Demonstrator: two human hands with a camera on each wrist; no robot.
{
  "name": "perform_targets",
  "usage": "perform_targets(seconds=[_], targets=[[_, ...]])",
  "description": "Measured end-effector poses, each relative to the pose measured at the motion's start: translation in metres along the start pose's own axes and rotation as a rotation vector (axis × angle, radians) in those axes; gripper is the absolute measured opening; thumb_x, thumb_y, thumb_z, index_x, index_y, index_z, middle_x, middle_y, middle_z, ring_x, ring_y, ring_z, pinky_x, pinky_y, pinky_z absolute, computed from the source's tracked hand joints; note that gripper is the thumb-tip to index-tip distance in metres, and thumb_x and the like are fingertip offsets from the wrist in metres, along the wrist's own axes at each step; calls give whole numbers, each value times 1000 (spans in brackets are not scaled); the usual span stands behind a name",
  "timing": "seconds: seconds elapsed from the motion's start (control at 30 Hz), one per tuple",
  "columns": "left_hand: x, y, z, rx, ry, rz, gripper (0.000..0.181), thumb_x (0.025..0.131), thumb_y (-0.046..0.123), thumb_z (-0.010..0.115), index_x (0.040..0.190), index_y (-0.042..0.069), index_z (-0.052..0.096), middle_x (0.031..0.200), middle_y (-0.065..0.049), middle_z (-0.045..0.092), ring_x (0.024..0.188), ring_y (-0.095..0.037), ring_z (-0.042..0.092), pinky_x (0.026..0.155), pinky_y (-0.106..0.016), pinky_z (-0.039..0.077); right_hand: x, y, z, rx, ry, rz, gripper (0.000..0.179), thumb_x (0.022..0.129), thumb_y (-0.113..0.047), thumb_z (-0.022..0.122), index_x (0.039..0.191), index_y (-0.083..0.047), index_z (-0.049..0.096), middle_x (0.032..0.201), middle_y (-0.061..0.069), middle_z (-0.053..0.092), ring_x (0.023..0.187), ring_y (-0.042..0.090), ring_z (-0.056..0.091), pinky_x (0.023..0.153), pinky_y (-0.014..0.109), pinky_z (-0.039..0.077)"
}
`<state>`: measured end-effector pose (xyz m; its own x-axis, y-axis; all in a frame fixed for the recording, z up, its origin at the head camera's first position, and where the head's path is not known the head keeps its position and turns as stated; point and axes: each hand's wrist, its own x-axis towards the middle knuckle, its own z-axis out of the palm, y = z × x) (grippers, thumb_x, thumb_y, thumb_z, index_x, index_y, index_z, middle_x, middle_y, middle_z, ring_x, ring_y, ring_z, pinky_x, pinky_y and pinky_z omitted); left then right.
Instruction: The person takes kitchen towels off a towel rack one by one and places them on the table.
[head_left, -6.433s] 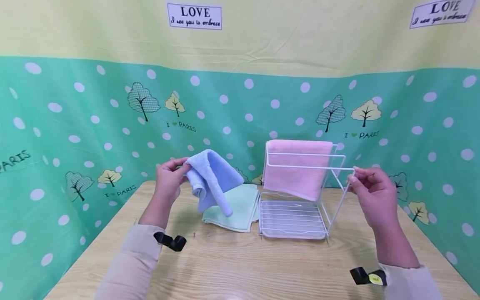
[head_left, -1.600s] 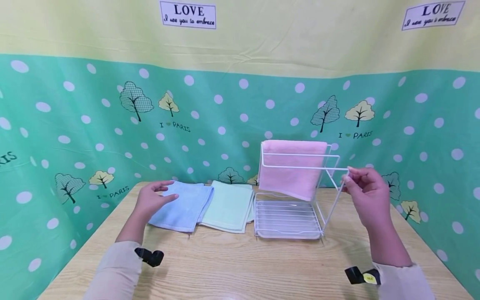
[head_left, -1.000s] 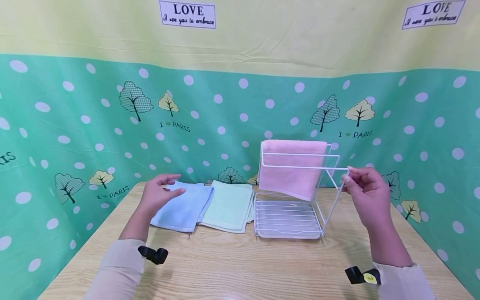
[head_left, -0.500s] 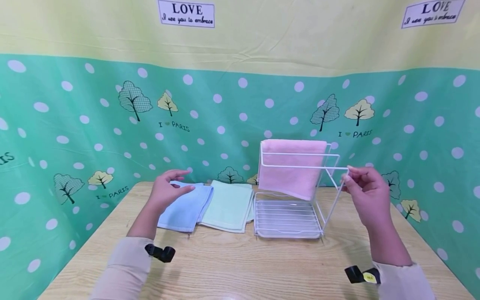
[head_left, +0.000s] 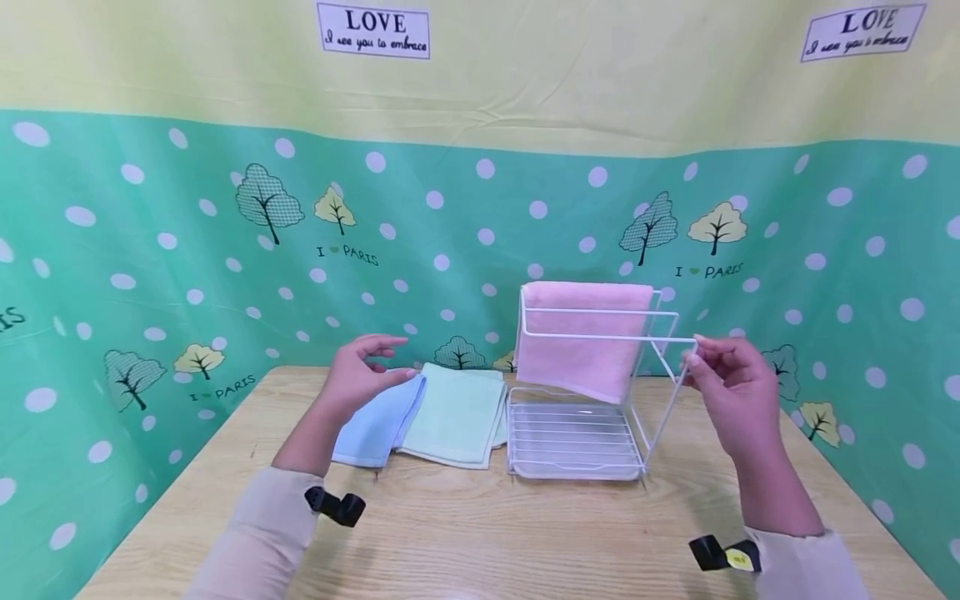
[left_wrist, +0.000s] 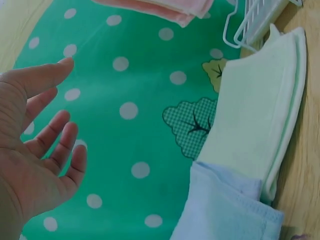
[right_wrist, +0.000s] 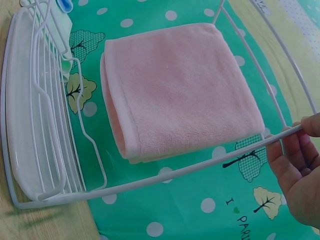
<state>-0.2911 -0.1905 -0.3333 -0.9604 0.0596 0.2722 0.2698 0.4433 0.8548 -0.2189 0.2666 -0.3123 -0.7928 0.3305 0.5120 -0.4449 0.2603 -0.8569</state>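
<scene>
My left hand (head_left: 351,382) hovers over the folded light blue towel (head_left: 373,432), holding nothing; in the left wrist view its thumb and fingers are spread apart. The blue towel lies on the table, its right edge overlapping a folded mint green towel (head_left: 453,417). With thumb and fingers my right hand (head_left: 738,396) pinches the front upper right corner of a white wire rack (head_left: 607,337). A folded pink towel (right_wrist: 180,90) hangs over the rear bar of that rack. Two bars in front of it carry no cloth.
At the rack's base, a shallow pale tray (head_left: 577,476) sits under a wire grid. The wooden table (head_left: 480,533) stands against a green and yellow printed curtain (head_left: 480,108). Black cameras are strapped at both sleeves.
The blue towel, held up by my left hand earliest, now lies flat beside the green one. My empty left hand has since drifted right and slightly up. The right hand keeps its grip.
</scene>
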Motion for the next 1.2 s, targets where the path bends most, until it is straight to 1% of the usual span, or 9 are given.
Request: perform_targets(seconds=[0.13,0.27,0.37,0.5,0.7,0.77,0.97,1.2], targets=[[1,9,4,-18,-25,24,54,77,26,85,126,15,66,128,-10,55,103,-33,55,79,-40,52,0,0,0,-4,1,-11,24,93,0,63,116,5,59,97,3,63,83,13,61,72,20,56],[1,17,7,-28,-46,53,55,77,24,85,127,13,65,132,-9,54,111,-33,54,88,-45,50,-1,0,1,-11,4,-13,24,93,-1,63,116,5,59,97,3,63,83,14,61,72,20,56],[2,23,10,-24,-60,72,55,76,24,85,126,12,65,133,-10,53,113,-33,54,91,-46,49,-1,-1,1,-10,9,-7,23,93,-1,64,115,3,61,97,3,63,83,14,61,72,20,56],[3,32,15,-26,-70,97,53,75,24,86,123,13,67,130,-8,55,110,-31,55,89,-45,50,-1,-1,1,10,12,-2,22,92,0,64,113,0,63,96,4,62,82,14,60,71,20,56],[5,39,21,-52,-86,169,49,77,21,85,122,10,67,127,-9,56,113,-27,54,94,-49,47,-1,-1,2,15,10,1,21,92,1,64,113,0,63,96,4,62,82,14,60,71,20,56],[6,41,22,-52,-93,182,49,78,20,84,123,10,66,126,-9,56,113,-27,54,95,-48,47,-1,-1,1,10,5,-4,22,92,1,64,113,1,62,96,4,61,82,14,59,71,20,56],[7,49,25,-57,-113,209,48,79,18,83,123,10,65,126,-7,57,113,-26,53,94,-47,47,-1,0,1,-21,2,-24,23,92,0,64,114,0,63,96,4,60,81,15,58,71,19,56],[11,59,32,-61,-122,229,48,80,22,82,124,12,66,127,-5,57,112,-24,54,94,-47,48,0,0,1,-12,3,-15,25,92,1,64,116,3,61,96,4,60,81,14,58,70,18,55]])
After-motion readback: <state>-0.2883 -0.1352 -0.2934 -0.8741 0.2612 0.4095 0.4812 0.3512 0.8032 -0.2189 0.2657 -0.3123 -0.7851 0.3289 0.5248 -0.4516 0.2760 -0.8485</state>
